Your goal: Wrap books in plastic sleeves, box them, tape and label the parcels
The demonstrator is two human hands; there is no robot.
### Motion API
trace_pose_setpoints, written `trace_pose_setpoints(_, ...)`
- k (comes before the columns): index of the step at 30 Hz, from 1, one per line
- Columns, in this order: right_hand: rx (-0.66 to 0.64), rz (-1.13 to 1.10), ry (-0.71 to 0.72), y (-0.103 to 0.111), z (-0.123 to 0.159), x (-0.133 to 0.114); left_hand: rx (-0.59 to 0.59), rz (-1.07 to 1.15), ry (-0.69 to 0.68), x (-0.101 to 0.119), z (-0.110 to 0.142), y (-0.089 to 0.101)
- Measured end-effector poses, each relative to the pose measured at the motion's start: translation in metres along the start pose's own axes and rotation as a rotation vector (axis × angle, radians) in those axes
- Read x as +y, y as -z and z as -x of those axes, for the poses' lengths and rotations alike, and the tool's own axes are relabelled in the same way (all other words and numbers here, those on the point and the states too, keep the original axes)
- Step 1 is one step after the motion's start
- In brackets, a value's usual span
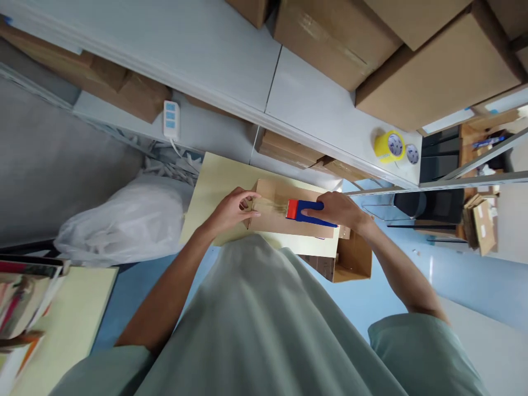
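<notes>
A long cardboard box point(272, 190) lies on a pale yellow table point(212, 179) in front of me. My left hand point(233, 212) is at the box's left end, thumb and index finger set apart on its top edge and the other fingers curled behind. A blue and red tape dispenser point(305, 212) is gripped in my right hand point(340, 209), over the right part of the box top. Clear tape point(270, 206) runs along the top between the dispenser and my left fingers. The roll inside the dispenser cannot be made out.
Above the table a grey shelf point(231, 60) carries large cardboard boxes point(338, 33) and yellow tape rolls point(388, 146). A white power strip point(171, 120) lies behind. To the left sits a stuffed plastic bag point(132, 220). An open carton point(353, 258) stands below the table's right end.
</notes>
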State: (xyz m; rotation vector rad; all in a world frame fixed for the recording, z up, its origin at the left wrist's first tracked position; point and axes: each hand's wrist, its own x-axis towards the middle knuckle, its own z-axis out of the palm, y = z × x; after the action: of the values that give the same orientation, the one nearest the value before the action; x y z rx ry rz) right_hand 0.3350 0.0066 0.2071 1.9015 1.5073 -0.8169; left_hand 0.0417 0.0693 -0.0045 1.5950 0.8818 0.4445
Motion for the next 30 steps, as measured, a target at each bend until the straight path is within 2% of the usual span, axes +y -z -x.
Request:
trace_pose_setpoints(6, 0.02, -0.01, 0.062, -0.023, -0.027, 0.012, 0.126, 0.04, 0.117, 0.016, 0.01, -0.014)
trace_pose_setpoints(8, 0.039, -0.04, 0.103, -0.03, -0.033, 0.018, 0.242, 0.041, 0.182, 0.024, 0.011, -0.027)
trace_pose_setpoints(12, 0.073, -0.052, 0.17, -0.042, -0.039, 0.025, 0.557, -0.058, 0.342, 0.033, 0.008, -0.058)
trace_pose_setpoints(14, 0.076, -0.058, 0.214, -0.046, -0.039, 0.025, 0.654, -0.113, 0.389, 0.033, 0.008, -0.07)
trace_pose_setpoints(18, 0.078, -0.107, 0.285, -0.049, -0.035, 0.025, 0.739, -0.168, 0.393, 0.027, 0.011, -0.078)
trace_pose_setpoints(20, 0.084, -0.138, 0.333, -0.047, -0.031, 0.035, 0.752, -0.159, 0.384, 0.024, 0.012, -0.078)
trace_pose_setpoints(23, 0.105, -0.167, 0.34, -0.042, -0.017, 0.074, 0.784, -0.128, 0.385, 0.02, 0.011, -0.076)
trace_pose_setpoints(27, 0.036, -0.208, 0.26, -0.041, 0.011, 0.166, 0.857, -0.137, 0.392, 0.015, 0.007, -0.077)
trace_pose_setpoints(30, -0.029, -0.23, 0.201, -0.048, 0.027, 0.232, 0.867, -0.168, 0.385, 0.016, 0.005, -0.078)
